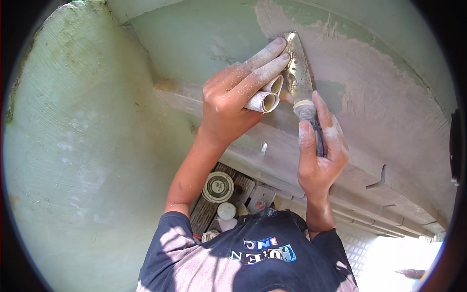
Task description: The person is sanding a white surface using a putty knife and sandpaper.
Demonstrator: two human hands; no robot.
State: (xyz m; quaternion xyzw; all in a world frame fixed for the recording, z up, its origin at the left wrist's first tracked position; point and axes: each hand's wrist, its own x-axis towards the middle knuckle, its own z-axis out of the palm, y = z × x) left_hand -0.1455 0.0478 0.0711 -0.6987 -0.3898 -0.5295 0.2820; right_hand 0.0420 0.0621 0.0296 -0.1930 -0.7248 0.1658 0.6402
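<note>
Metal scraper [300,78], one, between both hands' fingers.
Right hand [325,158] wraps its half-hidden handle [305,111]; left hand [227,100] touches the blade [298,63] with two outstretched fingers [265,57], clutching paper [262,101] just below them: two curls, sheet count unclear.

And now, down below the left hand [224,97], a round tub [218,187] is seen set on weathered planks [201,214], a smaller white container [226,210] placed near it; leftward, a pale green wall [82,146] is revealed.
</note>
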